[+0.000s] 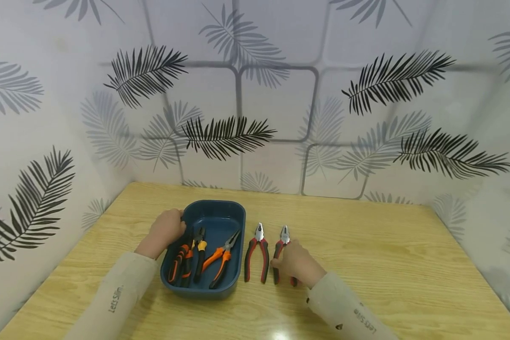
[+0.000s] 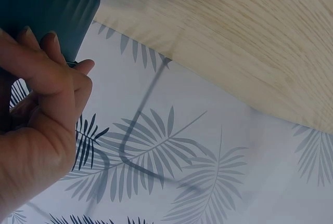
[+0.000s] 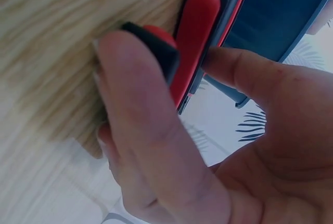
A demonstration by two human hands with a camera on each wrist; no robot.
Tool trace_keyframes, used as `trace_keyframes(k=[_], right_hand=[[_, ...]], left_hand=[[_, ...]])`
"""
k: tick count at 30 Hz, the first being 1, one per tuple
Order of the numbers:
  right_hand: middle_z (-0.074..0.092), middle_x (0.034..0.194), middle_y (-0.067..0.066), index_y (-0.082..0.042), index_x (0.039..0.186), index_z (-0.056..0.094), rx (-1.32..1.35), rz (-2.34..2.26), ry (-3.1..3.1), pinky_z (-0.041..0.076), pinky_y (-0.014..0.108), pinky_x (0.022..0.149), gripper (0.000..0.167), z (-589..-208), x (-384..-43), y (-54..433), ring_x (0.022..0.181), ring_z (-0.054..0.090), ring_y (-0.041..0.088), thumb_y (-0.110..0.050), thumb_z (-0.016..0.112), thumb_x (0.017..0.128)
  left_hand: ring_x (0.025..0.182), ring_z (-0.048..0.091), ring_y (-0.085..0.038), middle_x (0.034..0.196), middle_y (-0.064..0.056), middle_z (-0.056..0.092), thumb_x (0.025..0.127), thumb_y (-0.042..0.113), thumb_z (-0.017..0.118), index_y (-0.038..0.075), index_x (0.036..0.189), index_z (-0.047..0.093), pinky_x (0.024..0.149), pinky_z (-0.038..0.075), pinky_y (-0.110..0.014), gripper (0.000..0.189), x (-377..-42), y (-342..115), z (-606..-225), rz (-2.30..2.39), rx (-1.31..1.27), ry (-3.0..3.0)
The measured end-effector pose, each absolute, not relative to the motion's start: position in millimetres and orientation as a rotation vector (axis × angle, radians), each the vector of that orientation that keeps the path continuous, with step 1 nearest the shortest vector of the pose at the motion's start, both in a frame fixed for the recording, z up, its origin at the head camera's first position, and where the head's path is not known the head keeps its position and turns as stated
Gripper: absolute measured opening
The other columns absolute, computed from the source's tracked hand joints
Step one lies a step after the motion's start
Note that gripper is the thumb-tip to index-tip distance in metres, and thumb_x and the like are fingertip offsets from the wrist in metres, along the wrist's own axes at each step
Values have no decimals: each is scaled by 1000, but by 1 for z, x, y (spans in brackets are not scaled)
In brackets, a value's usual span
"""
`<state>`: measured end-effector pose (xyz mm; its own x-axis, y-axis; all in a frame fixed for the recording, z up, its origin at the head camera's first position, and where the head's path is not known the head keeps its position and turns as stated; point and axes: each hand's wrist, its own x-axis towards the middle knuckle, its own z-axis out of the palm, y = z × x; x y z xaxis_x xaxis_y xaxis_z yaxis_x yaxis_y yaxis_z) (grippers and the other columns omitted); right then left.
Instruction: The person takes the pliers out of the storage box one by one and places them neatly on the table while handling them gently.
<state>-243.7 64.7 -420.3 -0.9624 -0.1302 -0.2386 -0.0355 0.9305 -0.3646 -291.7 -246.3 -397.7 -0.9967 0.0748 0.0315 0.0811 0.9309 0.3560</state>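
My left hand (image 1: 168,227) grips the left rim of a deep blue plastic bin (image 1: 208,293); in the left wrist view its fingertips lie on the bin's wall (image 2: 52,11). On the table right of the bin lie two pairs of combination pliers with red and black handles. The nearer pair to the bin (image 1: 259,230) lies untouched, handles spread. Around the handles of the other combination pliers (image 1: 285,233) is my right hand (image 1: 298,262), thumb on one side and fingers on the other. The right wrist view shows a red handle (image 3: 196,24) between them.
Inside the bin lie orange-handled long-nose pliers (image 1: 227,255), yellow-and-black pliers (image 1: 201,248) and other orange-and-black handled tools (image 1: 179,262), partly overlapping. The wooden table (image 1: 386,255) extends to the right. A leaf-patterned wall (image 1: 276,165) borders its back edge.
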Motion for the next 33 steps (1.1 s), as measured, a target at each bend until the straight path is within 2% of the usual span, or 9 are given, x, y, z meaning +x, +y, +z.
trace_keyframes(k=[2,3,10,13,16,18,21,30,33], right_hand=[[44,132,37,29,121,44,-131,-492,2837,45,24,41,75,-420,-244,64,44,55,17,-36,66,89],[43,132,36,28,115,49,-129,-478,2835,45,24,42,71,-420,-244,64,45,55,17,-36,66,90],[49,124,35,27,114,49,-131,-474,2850,42,23,41,70,-420,-241,62,44,53,16,-36,67,89],[51,122,33,20,89,60,-153,-468,2863,38,20,40,54,-419,-240,61,43,48,13,-34,66,90],[56,108,26,12,78,60,-151,-493,2872,33,19,41,46,-418,-240,60,42,43,10,-32,67,89],[59,88,18,11,75,61,-136,-513,2872,31,18,40,43,-418,-240,60,40,39,9,-30,67,89],[51,64,7,5,69,59,-131,-520,2874,30,18,40,38,-416,-241,59,40,39,8,-26,67,90],[39,46,-4,-4,56,53,-323,-586,2924,26,17,39,39,-405,-240,57,39,33,6,-15,63,92],[39,47,-4,-5,56,52,-356,-634,2937,27,17,41,38,-401,-238,55,41,34,7,-14,64,91]], left_hand=[[51,44,-18,110,-32,62,86,1,49,-17,127,52,46,36,-27,45,-291,-246,-398,-574,-125,-3068],[50,43,-18,108,-32,63,86,1,49,-17,127,52,46,36,-27,44,-291,-246,-398,-577,-124,-3068],[49,42,-18,110,-32,62,87,1,49,-17,127,51,46,35,-27,44,-290,-246,-398,-587,-127,-3072],[51,42,-18,111,-32,62,86,1,49,-17,127,51,47,36,-27,44,-292,-246,-398,-574,-135,-3070],[53,44,-19,110,-31,63,87,1,50,-16,128,51,48,36,-28,45,-292,-246,-398,-567,-125,-3075],[55,46,-20,112,-30,62,87,2,50,-16,128,52,49,37,-28,45,-293,-246,-398,-567,-117,-3080],[55,46,-20,106,-29,64,87,2,50,-16,128,52,48,37,-28,45,-292,-246,-397,-577,-115,-3085],[55,45,-20,117,-32,60,87,2,50,-17,127,51,49,36,-27,45,-292,-245,-396,-564,-120,-3087],[54,44,-19,115,-32,61,87,2,50,-17,127,51,49,36,-27,44,-291,-245,-396,-561,-121,-3093]])
